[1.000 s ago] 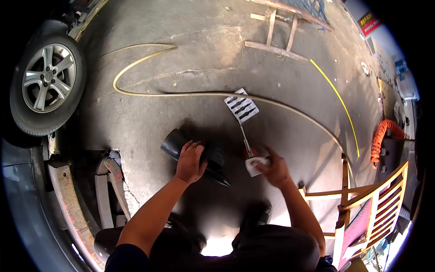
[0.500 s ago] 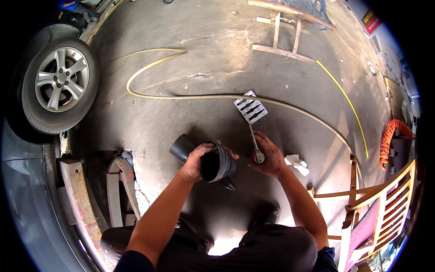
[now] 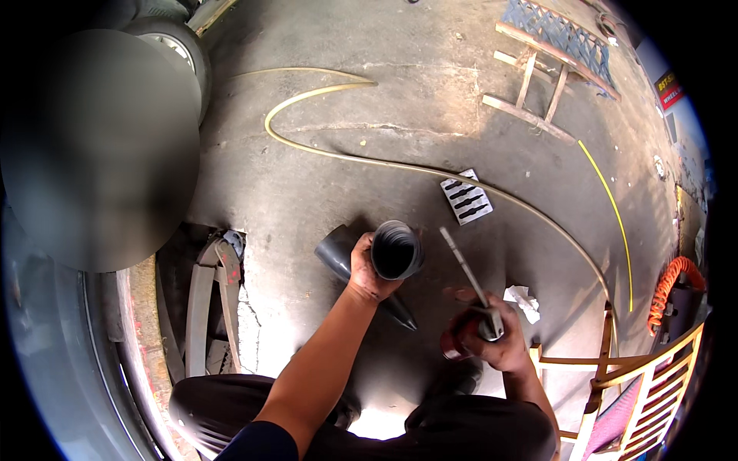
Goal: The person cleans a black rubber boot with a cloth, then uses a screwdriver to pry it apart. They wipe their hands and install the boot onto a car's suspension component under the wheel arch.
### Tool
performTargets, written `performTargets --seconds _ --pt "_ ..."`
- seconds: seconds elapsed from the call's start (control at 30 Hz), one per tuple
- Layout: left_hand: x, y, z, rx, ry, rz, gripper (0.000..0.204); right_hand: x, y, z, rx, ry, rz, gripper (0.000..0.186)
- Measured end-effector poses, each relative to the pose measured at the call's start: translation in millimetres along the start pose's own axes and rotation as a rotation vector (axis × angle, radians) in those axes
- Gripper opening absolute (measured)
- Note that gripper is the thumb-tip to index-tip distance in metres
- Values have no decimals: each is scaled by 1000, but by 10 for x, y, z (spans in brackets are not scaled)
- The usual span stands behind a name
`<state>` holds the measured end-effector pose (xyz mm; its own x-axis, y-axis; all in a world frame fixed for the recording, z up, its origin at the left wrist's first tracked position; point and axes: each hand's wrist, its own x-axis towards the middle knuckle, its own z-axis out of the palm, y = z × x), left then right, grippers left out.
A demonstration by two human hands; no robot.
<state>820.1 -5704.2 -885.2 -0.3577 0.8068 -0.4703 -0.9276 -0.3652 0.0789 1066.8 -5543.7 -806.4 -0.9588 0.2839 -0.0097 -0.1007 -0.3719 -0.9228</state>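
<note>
My left hand [image 3: 367,269] is wrapped round a black ribbed rubber boot [image 3: 415,244], its round mouth tipped up toward me. Behind and below that hand is a smooth black cone [image 3: 332,250], wide at the far left and narrowing to a point nearer me; whether the hand touches it is hidden. In my right hand [image 3: 503,342] is a red cylindrical tool [image 3: 453,343] with a metal head and a long thin metal bar slanting up and left. Its exact kind cannot be made out. The two hands are apart.
A pale hose [image 3: 530,201] curves across the concrete floor, beside a white tray [image 3: 467,197] with dark slots. White crumpled paper [image 3: 523,303] lies near my right hand. A wooden chair [image 3: 653,376] stands right, a jack [image 3: 204,307] left. A blurred grey oval hides part of the car.
My right hand has drawn back toward me with the red tool, its bar now slanting more. The boot's mouth has turned more upward. The whole view has shifted, moving the floor things rightward.
</note>
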Motion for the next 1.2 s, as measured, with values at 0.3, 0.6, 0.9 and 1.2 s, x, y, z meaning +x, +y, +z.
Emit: performTargets --seconds 0.3,0.6,0.9,1.2 --pt "261 -246 -1 24 35 129 38 69 -12 168 -583 9 113 54" --pt "285 -444 252 121 247 -159 45 64 180 151 -669 67 43 51" --pt "401 87 134 132 358 51 56 91 61 139 -622 48 81 40" --pt "289 102 187 113 179 -5 56 38 106 161 -659 93 -28 40"
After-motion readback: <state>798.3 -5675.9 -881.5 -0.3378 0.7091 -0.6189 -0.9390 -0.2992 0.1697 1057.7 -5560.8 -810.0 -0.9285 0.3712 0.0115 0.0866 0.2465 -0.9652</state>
